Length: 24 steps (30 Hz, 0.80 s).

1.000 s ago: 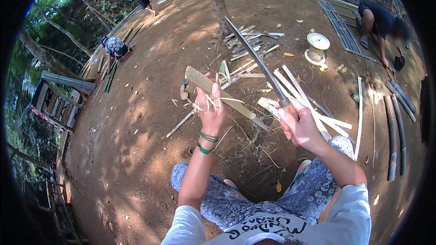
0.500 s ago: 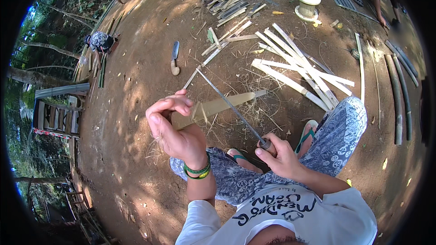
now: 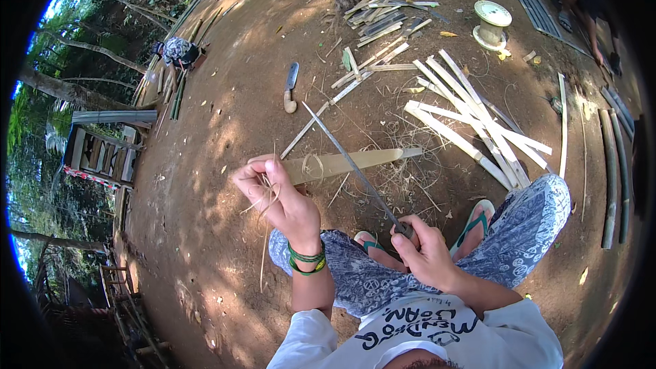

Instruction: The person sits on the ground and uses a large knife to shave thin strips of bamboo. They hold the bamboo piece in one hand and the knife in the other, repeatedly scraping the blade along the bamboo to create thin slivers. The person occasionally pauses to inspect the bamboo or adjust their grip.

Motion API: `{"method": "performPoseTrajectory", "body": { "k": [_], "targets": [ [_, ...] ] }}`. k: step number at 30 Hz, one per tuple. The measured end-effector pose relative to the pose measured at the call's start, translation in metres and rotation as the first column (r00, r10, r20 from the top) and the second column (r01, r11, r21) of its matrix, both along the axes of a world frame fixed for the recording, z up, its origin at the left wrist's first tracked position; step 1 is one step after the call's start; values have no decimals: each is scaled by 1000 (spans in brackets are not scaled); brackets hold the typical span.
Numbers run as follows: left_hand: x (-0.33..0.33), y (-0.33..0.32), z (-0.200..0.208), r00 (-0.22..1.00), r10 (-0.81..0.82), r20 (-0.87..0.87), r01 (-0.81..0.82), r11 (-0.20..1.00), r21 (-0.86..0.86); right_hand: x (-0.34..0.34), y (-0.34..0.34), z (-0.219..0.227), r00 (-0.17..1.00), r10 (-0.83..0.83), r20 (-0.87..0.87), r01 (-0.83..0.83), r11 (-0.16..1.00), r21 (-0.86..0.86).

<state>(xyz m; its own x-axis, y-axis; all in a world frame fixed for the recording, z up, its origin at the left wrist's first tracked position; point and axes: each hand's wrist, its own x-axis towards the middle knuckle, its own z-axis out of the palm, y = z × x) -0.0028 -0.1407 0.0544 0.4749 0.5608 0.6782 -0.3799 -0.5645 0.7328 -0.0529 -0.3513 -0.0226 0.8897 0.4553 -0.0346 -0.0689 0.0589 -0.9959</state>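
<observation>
Count: bare hands, two, left (image 3: 290, 206) and right (image 3: 425, 251). Long narrow-bladed metal knife (image 3: 361, 178), one. Short broad-bladed metal cleaver with pale wooden handle (image 3: 291, 87), one. Cream round flanged spool (image 3: 491, 25), one. Green-strapped pale sandals (image 3: 473, 231), two. Other people (image 3: 179, 53), three. Broad flat pale bamboo strip (image 3: 331, 166), one; loose narrow strips (image 3: 471, 113) overlap, number unclear.

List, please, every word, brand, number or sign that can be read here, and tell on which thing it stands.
White shirt: large black lettering across the front, which I do not copy out; the little line beside it is too small to read.
Green wristbands: any marks are too small to read.
Patterned trousers: round emblems, no words I can read.
</observation>
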Motion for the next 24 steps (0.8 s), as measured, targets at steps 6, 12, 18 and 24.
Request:
{"method": "performPoseTrajectory", "body": {
  "k": [6,12,18,24],
  "targets": [
    [-16,-20,24,978,-163,-133,142,978,-156,1,0,-17,999,-43,-24,43,999,28],
    [-28,-15,28,920,-366,-143,299,888,-350,-3,-3,-25,999,-16,-45,15,1000,-17],
    [-22,-16,8,958,-285,-34,265,924,-277,-1,-4,-7,1000,-7,-7,7,1000,0],
    [-27,-33,8,977,-214,-25,208,967,-150,3,0,17,995,35,90,-38,998,40]
  ]
}}
